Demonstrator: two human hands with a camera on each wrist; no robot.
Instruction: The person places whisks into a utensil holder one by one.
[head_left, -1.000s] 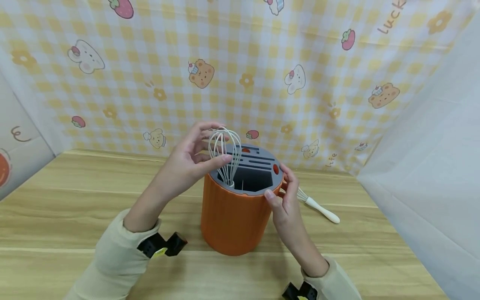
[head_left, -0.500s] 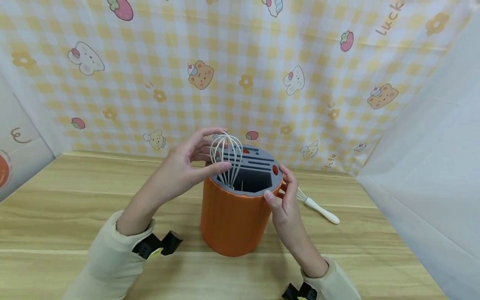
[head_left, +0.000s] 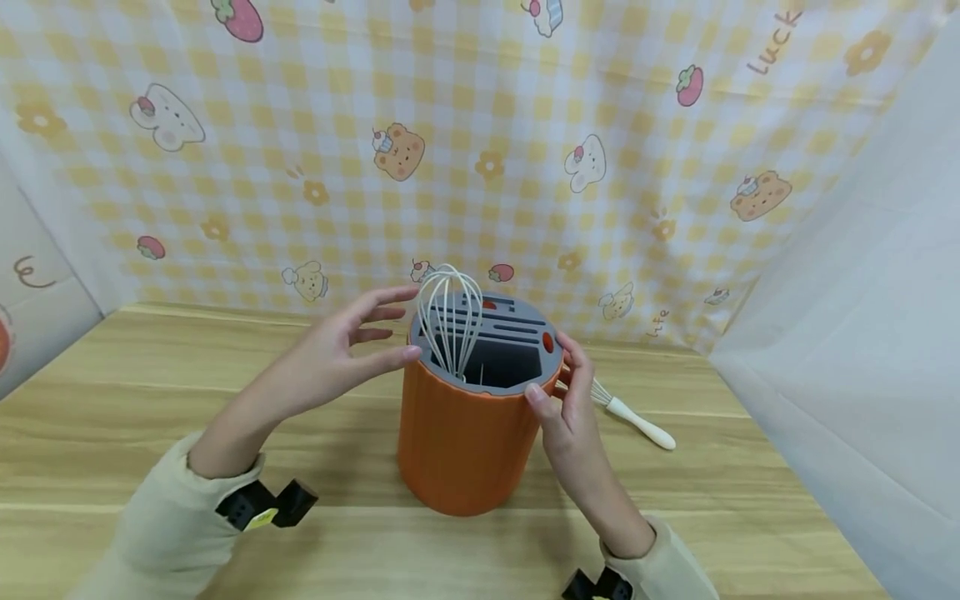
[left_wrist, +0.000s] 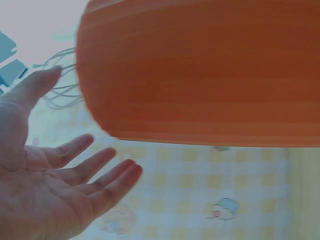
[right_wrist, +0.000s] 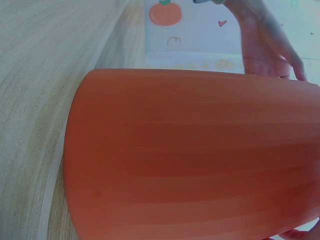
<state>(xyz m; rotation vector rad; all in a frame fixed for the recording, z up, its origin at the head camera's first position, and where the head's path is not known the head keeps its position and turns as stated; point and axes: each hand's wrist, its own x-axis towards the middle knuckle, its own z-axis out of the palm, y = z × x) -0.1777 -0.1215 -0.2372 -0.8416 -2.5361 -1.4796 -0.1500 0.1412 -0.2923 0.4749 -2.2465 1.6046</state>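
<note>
An orange utensil holder (head_left: 463,450) with a grey slotted top (head_left: 517,321) stands upright on the table. A white whisk (head_left: 450,325) stands in its front opening, wires up; its handle is hidden inside. My left hand (head_left: 337,358) is just left of the whisk, fingers spread and apart from it, as the left wrist view of that hand (left_wrist: 60,185) also shows. With the thumb at the front of the rim and the fingers round the right side, my right hand (head_left: 570,412) grips the holder.
A second white-handled whisk (head_left: 641,423) lies on the wooden table (head_left: 735,508), right of the holder, partly hidden behind my right hand. A yellow checked cloth (head_left: 465,100) hangs behind the table, with a white panel (head_left: 847,333) on the right.
My left hand has let go of the whisk and drawn back to the left. The whisk sits slightly lower in the holder than at first. My right hand keeps its grip.
</note>
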